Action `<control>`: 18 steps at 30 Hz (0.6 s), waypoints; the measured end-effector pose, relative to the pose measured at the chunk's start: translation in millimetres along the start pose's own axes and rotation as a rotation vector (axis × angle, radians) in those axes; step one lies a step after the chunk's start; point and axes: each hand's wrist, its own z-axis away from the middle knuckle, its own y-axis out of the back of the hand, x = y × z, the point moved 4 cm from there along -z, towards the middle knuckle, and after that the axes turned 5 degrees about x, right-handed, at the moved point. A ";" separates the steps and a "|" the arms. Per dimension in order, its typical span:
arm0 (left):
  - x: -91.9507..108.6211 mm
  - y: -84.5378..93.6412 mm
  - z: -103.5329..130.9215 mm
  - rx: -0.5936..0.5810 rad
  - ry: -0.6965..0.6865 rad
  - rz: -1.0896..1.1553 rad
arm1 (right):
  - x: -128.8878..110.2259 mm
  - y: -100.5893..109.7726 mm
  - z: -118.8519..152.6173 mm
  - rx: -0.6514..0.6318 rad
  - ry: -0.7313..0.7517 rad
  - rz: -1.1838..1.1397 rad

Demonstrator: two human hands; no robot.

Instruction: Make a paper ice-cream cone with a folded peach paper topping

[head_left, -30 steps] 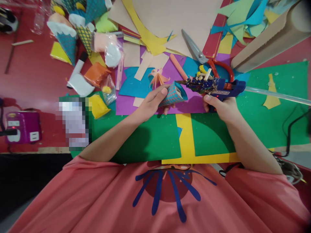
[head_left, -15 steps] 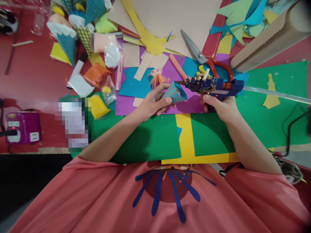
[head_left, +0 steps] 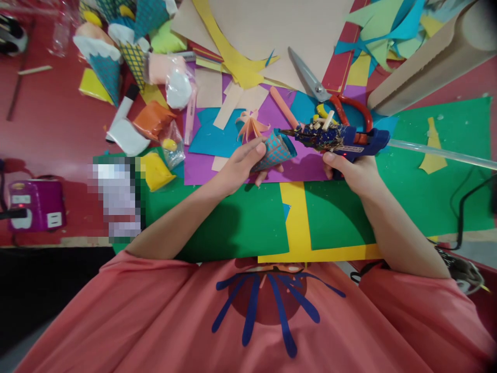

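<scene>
My left hand [head_left: 244,163] is closed around a small blue paper cone [head_left: 275,152] with a grid pattern, its wide mouth turned to the right. In my right hand [head_left: 355,168] is a dark blue glue gun [head_left: 349,141], gripped by its handle, with a clear glue stick [head_left: 438,150] sticking out of its back. The gun's nozzle points left and lies at the cone's rim; whether they touch I cannot tell. Just behind the cone sits a peach folded paper piece [head_left: 252,126]. Scissors [head_left: 318,88] with red handles lie behind the gun.
Finished-looking paper cones [head_left: 103,62] lie at the back left, near bagged clay [head_left: 157,171] and a marker [head_left: 124,111]. A brown paper roll [head_left: 423,59] stands at the right. Paper scraps [head_left: 388,31] cover the back. A purple power box [head_left: 37,204] sits far left.
The cone has turned in my left hand, showing more of its side, and my left fingers have shifted along it. My right hand and the glue gun stay nearly still.
</scene>
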 end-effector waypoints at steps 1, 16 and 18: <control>-0.5 0.2 -0.1 0.000 -0.001 0.003 | 0.2 0.1 0.1 -0.002 0.004 0.004; -2.7 3.7 -0.7 0.055 -0.001 -0.057 | 3.8 1.2 -0.2 0.036 0.001 -0.009; -2.3 4.2 -0.6 0.054 -0.018 -0.071 | 5.6 2.1 -0.3 0.045 0.011 -0.002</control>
